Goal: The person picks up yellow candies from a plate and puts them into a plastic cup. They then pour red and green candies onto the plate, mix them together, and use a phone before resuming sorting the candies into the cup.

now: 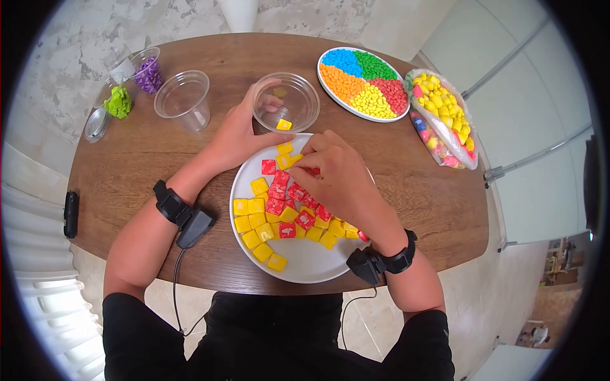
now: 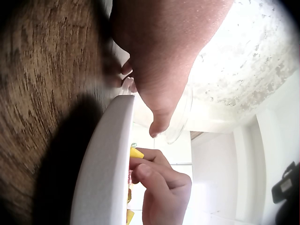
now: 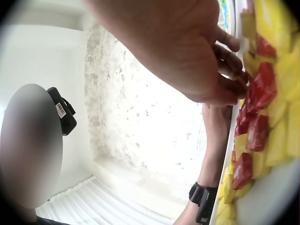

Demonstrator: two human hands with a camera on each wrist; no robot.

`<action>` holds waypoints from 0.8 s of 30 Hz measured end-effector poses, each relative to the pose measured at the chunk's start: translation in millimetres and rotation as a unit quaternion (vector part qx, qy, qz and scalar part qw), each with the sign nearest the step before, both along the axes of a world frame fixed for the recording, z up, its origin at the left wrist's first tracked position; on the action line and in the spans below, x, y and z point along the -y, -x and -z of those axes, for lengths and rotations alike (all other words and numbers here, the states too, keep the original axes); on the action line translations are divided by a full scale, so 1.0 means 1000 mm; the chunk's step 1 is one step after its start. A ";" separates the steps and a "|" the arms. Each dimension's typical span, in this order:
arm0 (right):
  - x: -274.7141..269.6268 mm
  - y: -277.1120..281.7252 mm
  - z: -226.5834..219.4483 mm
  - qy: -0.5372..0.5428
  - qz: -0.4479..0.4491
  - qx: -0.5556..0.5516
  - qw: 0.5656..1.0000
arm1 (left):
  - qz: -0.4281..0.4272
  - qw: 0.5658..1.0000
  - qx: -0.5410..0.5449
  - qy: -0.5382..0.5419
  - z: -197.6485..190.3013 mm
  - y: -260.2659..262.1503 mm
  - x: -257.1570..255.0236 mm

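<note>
My left hand [image 1: 238, 130] holds a clear plastic cup [image 1: 304, 86] just beyond the plate, its fingers curled around the far side. A yellow wrapped candy [image 1: 284, 124] shows inside the cup. On the round white plate [image 1: 305, 267] lie many square candies in yellow and red wrappers. My right hand [image 1: 337, 171] is over the plate's far part, with thumb and fingertips pinching a yellow candy [image 2: 136, 153]. A red candy [image 1: 269, 167] lies just left of those fingertips, and more red candies [image 3: 255, 131] show below the hand in the right wrist view.
A plate of candies sorted by colour [image 1: 365, 82] stands at the back right, beside an open bag of yellow and pink pieces [image 1: 445, 117]. Farther left are an upright clear cup [image 1: 184, 95], a cup of purple pieces [image 1: 148, 75] and a tipped cup with green pieces [image 1: 118, 101].
</note>
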State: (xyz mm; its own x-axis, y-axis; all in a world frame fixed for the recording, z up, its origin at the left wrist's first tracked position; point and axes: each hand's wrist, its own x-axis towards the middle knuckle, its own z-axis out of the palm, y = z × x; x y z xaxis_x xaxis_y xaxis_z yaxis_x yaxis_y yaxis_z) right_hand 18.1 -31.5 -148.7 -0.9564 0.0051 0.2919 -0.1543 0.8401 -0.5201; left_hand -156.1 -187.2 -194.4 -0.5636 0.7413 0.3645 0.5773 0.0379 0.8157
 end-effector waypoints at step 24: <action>0.001 -0.001 -0.021 0.091 0.019 -0.222 0.971 | 0.001 1.000 0.016 -0.015 0.003 0.000 -0.001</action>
State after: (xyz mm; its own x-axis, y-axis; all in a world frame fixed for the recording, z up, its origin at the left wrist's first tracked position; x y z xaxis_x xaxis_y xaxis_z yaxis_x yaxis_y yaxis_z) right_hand 19.0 -32.2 -127.9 -0.7348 0.1282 0.6661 -0.3677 0.7499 -0.5500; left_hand -156.6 -186.5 -197.2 -0.5741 0.7310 0.3689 0.5508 0.0115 0.8345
